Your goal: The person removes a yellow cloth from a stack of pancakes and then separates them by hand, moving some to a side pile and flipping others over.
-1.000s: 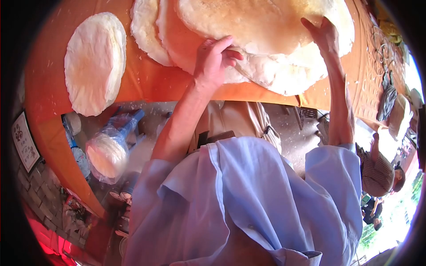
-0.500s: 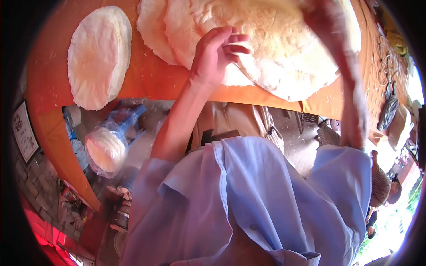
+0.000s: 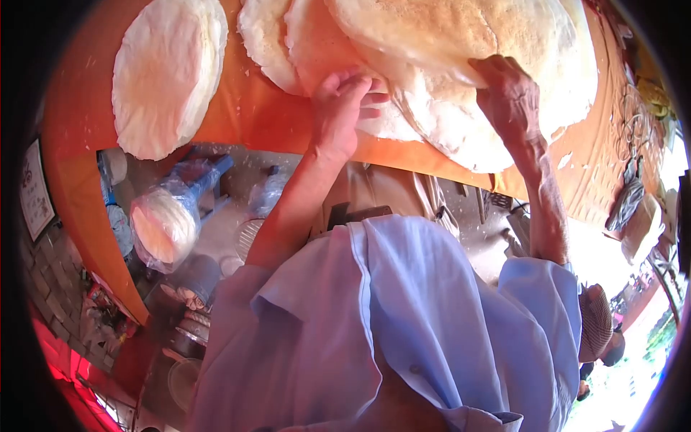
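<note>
Several large flat breads lie overlapping across the top of the orange-covered table. My right hand pinches the near edge of a browned flatbread, which lies over the others with that edge lifted. At the left part of the pile, my left hand is beside the near edge of the breads, its fingers loosely curled and apart, holding nothing that I can see. A separate stack of pale oval flatbreads rests farther left on the orange cover.
Below the table's edge at left, bagged flatbreads sit on a blue stool. A framed sign stands at far left. Dark and pale bags are at the right, with a person lower down.
My right hand, blurred before, has come down and left and now grips a flatbread's edge. That browned bread now covers more of the pile. My left hand has shifted slightly down. The view has shifted too.
</note>
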Tool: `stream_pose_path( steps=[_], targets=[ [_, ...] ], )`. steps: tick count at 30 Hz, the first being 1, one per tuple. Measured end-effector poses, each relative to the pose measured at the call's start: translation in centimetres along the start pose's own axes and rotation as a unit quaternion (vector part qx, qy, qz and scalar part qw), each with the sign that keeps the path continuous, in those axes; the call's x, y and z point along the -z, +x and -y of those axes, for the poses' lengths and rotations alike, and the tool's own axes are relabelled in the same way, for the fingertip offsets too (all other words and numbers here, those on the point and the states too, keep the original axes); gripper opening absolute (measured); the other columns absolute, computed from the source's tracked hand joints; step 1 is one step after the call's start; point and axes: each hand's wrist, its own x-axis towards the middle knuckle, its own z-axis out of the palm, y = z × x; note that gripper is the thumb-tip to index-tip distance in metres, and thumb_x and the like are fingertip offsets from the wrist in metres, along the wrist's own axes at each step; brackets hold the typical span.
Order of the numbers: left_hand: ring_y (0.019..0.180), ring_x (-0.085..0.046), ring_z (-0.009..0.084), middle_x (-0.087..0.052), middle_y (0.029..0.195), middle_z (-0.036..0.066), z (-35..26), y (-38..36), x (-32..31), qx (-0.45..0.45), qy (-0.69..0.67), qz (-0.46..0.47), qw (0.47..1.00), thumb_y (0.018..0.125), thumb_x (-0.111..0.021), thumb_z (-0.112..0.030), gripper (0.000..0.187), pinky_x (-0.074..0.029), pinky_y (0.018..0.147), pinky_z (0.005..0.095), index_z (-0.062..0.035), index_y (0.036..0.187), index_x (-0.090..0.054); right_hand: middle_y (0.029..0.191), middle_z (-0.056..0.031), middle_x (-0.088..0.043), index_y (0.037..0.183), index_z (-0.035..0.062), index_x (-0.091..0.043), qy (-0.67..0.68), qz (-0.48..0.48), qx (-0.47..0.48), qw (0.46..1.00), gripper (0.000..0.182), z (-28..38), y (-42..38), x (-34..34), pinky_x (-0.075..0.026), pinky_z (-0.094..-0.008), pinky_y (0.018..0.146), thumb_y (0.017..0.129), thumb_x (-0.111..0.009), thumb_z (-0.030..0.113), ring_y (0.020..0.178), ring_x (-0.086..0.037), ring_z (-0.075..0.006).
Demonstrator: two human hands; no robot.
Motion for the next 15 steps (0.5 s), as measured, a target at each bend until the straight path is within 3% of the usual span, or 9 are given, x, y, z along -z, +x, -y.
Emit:
stream_pose_path(
  steps=[4,10,11,14,15],
  targets=[
    [0.082,-0.068,0.0223,-0.065,0.101,0.013,0.3,0.7,-0.1,0.017,-0.068,0.044,0.997,0.091,-0.059,-0.016,0.025,-0.053,0.062,0.0259,-0.0022,0.111,-0.052,0.086,-0.0077,-0.062,0.095,0.0060,-0.065,0.002,-0.018,0.039,0.999,0.029,-0.1,-0.4,-1.1,-0.053,-0.0361,0.065,0.067,-0.064,0.000,0.081,-0.060,-0.0248],
    [0.084,-0.067,0.0221,-0.065,0.096,0.012,-0.3,1.7,-0.5,0.009,-0.057,0.101,0.993,0.092,-0.057,-0.015,0.017,-0.053,0.064,0.0254,-0.0037,0.104,-0.055,0.116,-0.0106,-0.057,0.117,0.0122,-0.060,-0.012,-0.002,0.038,0.999,0.046,1.2,-2.1,-1.2,-0.049,-0.0430,0.081,0.072,-0.071,0.016,0.105,-0.055,-0.0301],
    [0.084,-0.067,0.0223,-0.065,0.095,0.012,-0.4,1.5,-0.8,0.004,-0.056,0.108,0.993,0.092,-0.056,-0.016,0.016,-0.053,0.064,0.0254,-0.0037,0.103,-0.056,0.130,-0.0122,-0.051,0.127,0.0132,-0.055,0.006,0.020,0.034,0.999,0.056,1.6,-2.4,-0.8,-0.045,-0.0446,0.093,0.075,-0.071,0.020,0.115,-0.050,-0.0348],
    [0.081,-0.066,0.0238,-0.065,0.098,0.014,-0.5,2.4,-1.5,0.047,-0.158,0.203,0.965,0.093,-0.053,-0.017,0.019,-0.053,0.063,0.0262,-0.0024,0.104,-0.057,0.125,-0.0134,-0.051,0.125,0.0138,-0.055,-0.010,-0.042,0.045,0.998,0.058,3.0,-1.8,-1.8,-0.044,-0.0460,0.089,0.072,-0.074,0.028,0.113,-0.051,-0.0342],
    [0.082,-0.066,0.0263,-0.065,0.104,0.016,-1.0,2.6,-1.8,0.049,-0.165,0.235,0.957,0.094,-0.051,-0.019,0.025,-0.053,0.064,0.0268,-0.0005,0.108,-0.058,0.125,-0.0121,-0.052,0.125,0.0143,-0.054,-0.001,-0.060,0.039,0.997,0.058,2.8,-1.5,-3.0,-0.044,-0.0457,0.088,0.071,-0.074,0.024,0.113,-0.051,-0.0330]
  ],
)
